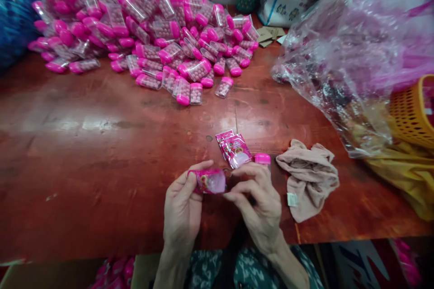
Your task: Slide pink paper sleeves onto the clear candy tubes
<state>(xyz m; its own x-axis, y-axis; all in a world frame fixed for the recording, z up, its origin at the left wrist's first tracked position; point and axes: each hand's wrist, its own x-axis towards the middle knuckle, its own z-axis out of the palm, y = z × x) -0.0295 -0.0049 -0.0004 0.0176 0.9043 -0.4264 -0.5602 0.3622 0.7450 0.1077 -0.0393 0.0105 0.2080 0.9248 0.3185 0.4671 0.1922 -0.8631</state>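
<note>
My left hand [183, 205] pinches the left end of a small pink printed plastic wrapper [208, 182] between thumb and fingers. At the wrapper's right end, my right hand [257, 198] is closed, its thumb and index fingertips at the edge. Just beyond my hands lie more flat pink printed wrappers [237, 149], overlapping on the table. A small container with a pink cap [262, 158] stands right behind my right hand, which hides its lower part.
A big pile of clear pink-capped containers [162, 31] filled with small pink balls covers the back of the wooden table [101, 158]. A crumpled beige cloth [310, 176] lies right of my hands. Farther right are clear plastic bags [339, 54] and a yellow basket [410, 113].
</note>
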